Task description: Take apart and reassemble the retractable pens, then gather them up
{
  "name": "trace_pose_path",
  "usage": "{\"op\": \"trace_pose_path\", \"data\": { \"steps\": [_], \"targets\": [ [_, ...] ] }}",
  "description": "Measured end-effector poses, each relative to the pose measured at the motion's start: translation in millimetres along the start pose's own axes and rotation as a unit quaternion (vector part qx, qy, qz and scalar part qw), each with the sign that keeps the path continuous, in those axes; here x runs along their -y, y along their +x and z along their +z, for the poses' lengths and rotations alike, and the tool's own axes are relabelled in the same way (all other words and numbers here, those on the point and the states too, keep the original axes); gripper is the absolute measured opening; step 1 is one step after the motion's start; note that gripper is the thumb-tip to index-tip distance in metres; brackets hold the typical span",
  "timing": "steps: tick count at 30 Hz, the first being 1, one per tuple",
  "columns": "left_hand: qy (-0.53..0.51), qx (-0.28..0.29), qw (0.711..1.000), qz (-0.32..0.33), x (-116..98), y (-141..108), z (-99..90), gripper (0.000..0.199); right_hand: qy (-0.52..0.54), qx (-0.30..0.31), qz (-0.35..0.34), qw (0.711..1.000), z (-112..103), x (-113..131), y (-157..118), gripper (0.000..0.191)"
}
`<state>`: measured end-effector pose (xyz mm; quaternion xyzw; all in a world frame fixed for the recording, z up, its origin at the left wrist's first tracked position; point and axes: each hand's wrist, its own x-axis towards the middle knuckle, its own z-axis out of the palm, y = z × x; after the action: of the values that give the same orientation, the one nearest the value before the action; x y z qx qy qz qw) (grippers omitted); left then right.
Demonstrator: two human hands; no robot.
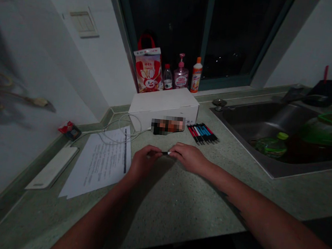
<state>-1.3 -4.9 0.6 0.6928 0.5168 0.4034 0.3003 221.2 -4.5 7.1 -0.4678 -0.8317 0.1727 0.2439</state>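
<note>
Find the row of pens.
In the head view, the pens lie on the counter, just right of the blurred packet, near the white box and left of the sink.

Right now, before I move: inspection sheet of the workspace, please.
Surface: speckled green countertop, dim light.
Job's things: small black object between the hands; row of pens beyond.
Grippers: left hand and right hand, fingers on the object from either side.
Clutter: white box, paper, blurred item.
Cables: white cable looped beside the box, over the paper.
Surroundings: steel sink to the right; dark window ahead.
</note>
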Motion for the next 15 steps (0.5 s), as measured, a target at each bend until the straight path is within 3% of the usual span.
{"op": "trace_pose_path", "data": {
  "steps": [6,12,15],
  "targets": [
    [0.01,0.007,1.0,0.019,-0.3,-0.1,-2.7,0.009,0.012,0.002,0.006,1.0,-1.8,0.3,0.2,0.018],
    [0.083,-0.022,0.979,0.184,1.4,-0.1,-8.9,0.002,0.124,0.016,0.005,0.992,2.5,-4.8,1.3,0.02],
    [0.106,-0.045,0.971,0.211,1.7,1.1,-9.9,0.003,0.187,-0.011,0.033,0.982,2.8,-11.4,3.1,0.018]
  ]
}}
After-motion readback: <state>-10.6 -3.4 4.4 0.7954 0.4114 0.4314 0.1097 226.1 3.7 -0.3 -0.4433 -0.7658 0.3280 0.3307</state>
